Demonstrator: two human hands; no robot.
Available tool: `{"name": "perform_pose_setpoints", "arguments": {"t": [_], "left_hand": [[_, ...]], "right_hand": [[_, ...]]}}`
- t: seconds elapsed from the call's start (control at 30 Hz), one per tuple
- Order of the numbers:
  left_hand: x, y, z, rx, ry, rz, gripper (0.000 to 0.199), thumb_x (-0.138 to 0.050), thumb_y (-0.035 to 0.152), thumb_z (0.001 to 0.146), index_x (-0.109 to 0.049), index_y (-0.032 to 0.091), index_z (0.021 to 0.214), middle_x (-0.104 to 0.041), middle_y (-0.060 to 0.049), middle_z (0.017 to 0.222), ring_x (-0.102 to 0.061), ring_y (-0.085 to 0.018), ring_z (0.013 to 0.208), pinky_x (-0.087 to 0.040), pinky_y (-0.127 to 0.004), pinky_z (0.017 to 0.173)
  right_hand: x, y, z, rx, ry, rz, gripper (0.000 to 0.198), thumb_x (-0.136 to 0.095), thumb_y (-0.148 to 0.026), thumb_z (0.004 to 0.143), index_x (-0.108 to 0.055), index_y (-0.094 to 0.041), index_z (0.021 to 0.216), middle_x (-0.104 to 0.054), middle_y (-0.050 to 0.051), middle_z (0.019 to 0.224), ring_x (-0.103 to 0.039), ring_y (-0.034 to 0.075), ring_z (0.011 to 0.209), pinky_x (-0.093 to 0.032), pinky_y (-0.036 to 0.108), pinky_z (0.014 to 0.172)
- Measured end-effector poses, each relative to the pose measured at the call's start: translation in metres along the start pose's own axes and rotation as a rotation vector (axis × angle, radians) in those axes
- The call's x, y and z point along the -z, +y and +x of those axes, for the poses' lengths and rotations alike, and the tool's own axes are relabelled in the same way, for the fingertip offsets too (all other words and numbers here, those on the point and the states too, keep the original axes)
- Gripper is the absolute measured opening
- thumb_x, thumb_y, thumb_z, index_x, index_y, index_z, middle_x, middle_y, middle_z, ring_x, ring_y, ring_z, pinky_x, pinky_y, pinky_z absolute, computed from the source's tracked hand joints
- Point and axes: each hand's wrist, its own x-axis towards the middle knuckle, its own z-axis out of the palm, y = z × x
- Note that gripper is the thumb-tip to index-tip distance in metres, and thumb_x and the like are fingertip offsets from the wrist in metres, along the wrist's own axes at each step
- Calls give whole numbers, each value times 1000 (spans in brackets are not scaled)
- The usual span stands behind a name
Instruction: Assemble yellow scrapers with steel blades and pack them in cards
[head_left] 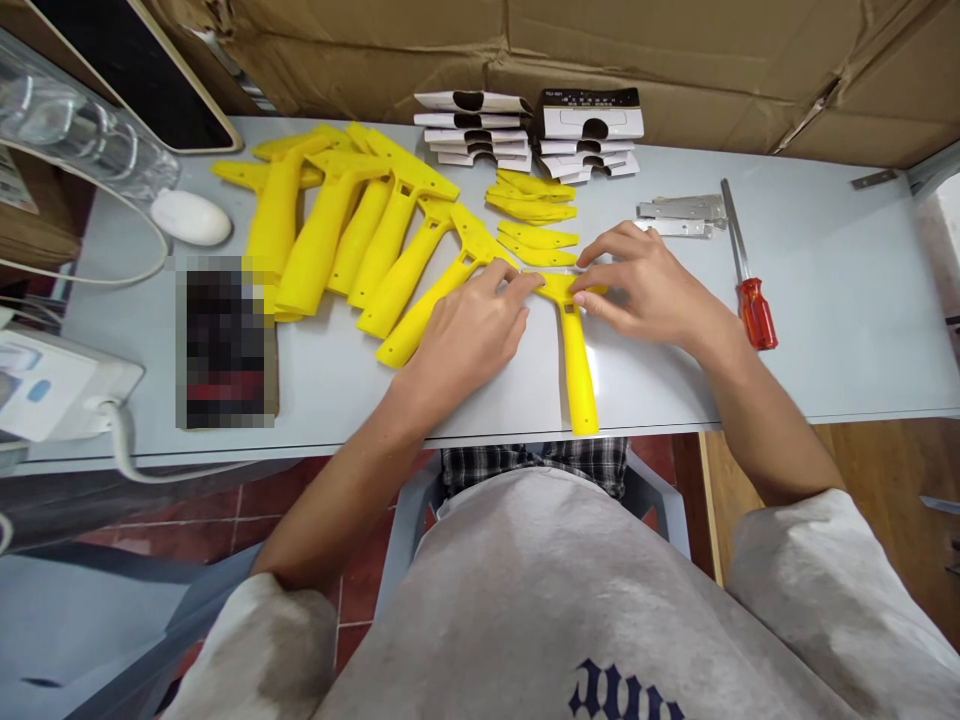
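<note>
A yellow plastic scraper handle [577,370] lies flat in front of me, its grip pointing toward my body. My left hand [480,320] has its fingertips closed on the left end of the wide head. At the right end, the thumb and fingers of my right hand [637,285] pinch the head, hiding part of it. Just beyond are several loose yellow strips [529,208] with small holes. Thin metal blades [679,215] lie past my right hand, and a screwdriver [759,312] with a red handle rests to its right.
More yellow scraper handles [322,230] overlap at left. White and black small boxes [592,125] stand in stacks at the back, before large cardboard [675,60]. A white computer mouse [191,217], a power strip [64,370] and a blurred-out item [225,345] occupy the left side.
</note>
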Motion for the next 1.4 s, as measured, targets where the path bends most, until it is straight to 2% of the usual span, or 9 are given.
{"name": "perform_pose_setpoints", "arguments": {"t": [0.33,0.53,0.6,0.7,0.8,0.93,1.03,1.1,1.4], "left_hand": [[-1,-2,0,6,9,-24,53,-47,21,114,-64,22,163,-70,-18,145,-73,-34,128,-62,-48,107],[-6,-8,-1,1,36,-51,51,-47,22,114,-66,21,161,-70,-18,143,-73,-35,129,-62,-53,111],[-8,-11,-1,8,55,-64,50,-48,22,113,-66,20,160,-70,-18,144,-73,-36,130,-61,-54,113],[-9,-12,-6,26,99,-105,47,-50,21,113,-68,20,156,-72,-17,146,-75,-33,128,-60,-50,115],[-11,-4,-15,40,153,-167,41,-53,21,112,-72,18,148,-76,-15,143,-78,-29,118,-61,-45,110],[-14,19,-23,152,179,-247,36,-66,30,110,-76,20,142,-84,-9,122,-79,-24,99,-61,-40,96],[-18,32,-21,249,139,-306,39,-74,34,106,-75,24,144,-86,-1,105,-75,-20,81,-58,-37,86],[-22,35,-18,267,141,-305,40,-74,35,106,-75,25,144,-86,0,102,-72,-19,76,-56,-36,84],[-49,26,-37,155,390,-336,26,-67,29,105,-82,21,125,-81,0,89,-65,-16,69,-54,-32,76]], "right_hand": [[-1,2,-2,23,34,-22,48,-51,-53,113,-86,-21,118,-71,13,137,-57,26,132,-44,49,124],[-3,12,-4,65,106,-27,48,-54,-53,113,-86,-19,120,-71,12,134,-58,23,130,-44,43,122],[-2,9,-9,46,141,-44,45,-57,-53,112,-86,-19,121,-72,12,134,-60,22,129,-44,42,122],[-1,-8,-27,-77,265,-93,41,-57,-49,113,-86,-20,119,-74,11,129,-64,21,123,-48,39,114],[-5,-29,-53,-210,392,-102,39,-56,-45,114,-86,-19,111,-76,8,113,-68,15,104,-49,31,96],[-22,-43,-83,-289,427,-32,35,-61,-41,112,-85,-18,103,-73,2,89,-57,5,73,-42,25,75],[-34,-41,-95,-313,408,32,32,-63,-39,111,-85,-17,103,-72,1,86,-55,4,70,-41,24,73],[-41,-38,-99,-295,370,77,32,-63,-39,111,-86,-18,103,-73,1,88,-57,3,72,-43,23,75],[-60,-34,-104,-235,442,22,30,-61,-33,111,-85,-19,98,-73,-1,91,-59,3,76,-42,25,73]]}}
